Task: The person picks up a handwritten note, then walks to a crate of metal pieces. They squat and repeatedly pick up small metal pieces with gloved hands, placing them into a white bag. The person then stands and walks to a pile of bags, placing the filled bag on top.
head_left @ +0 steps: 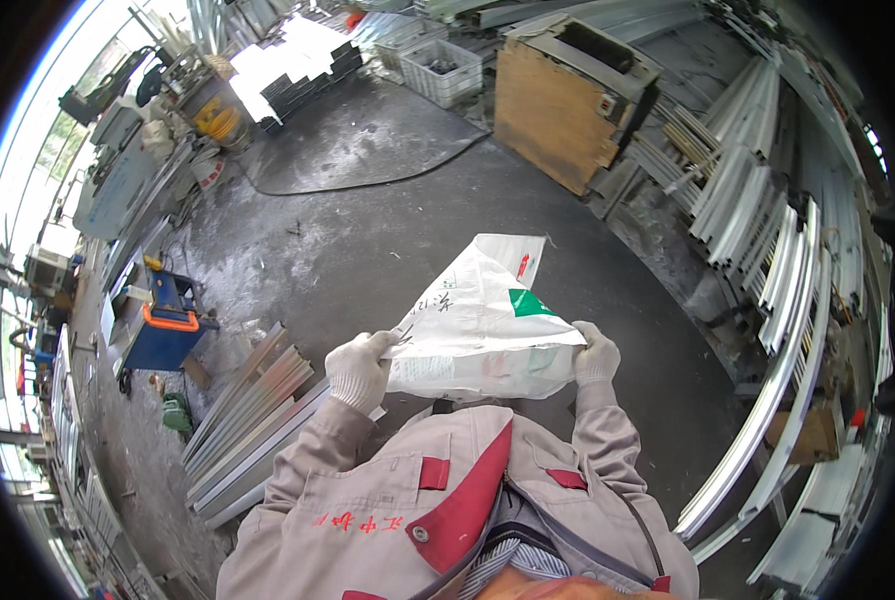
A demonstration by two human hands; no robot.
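Between my two gloved hands a white woven sack [477, 310] is stretched, with green and red print and dark handwriting on it. Its upper part tapers to a folded corner pointing away from me, and the lower part hangs thin and partly see-through. My left hand [359, 368], in a white knitted glove, is closed on the sack's left edge. My right hand [595, 353], gloved the same way, grips the right edge. Both hands are held in front of my chest, over the dark floor. Some fingertips are hidden behind the sack.
Metal profiles [252, 420] lie by my left arm, near a blue machine [172, 325] with an orange handle. Long profiles [767, 300] are piled on the right. Ahead stand a wooden cabinet [557, 105] and a white crate [442, 72]. A cable [397, 180] crosses the floor [367, 240].
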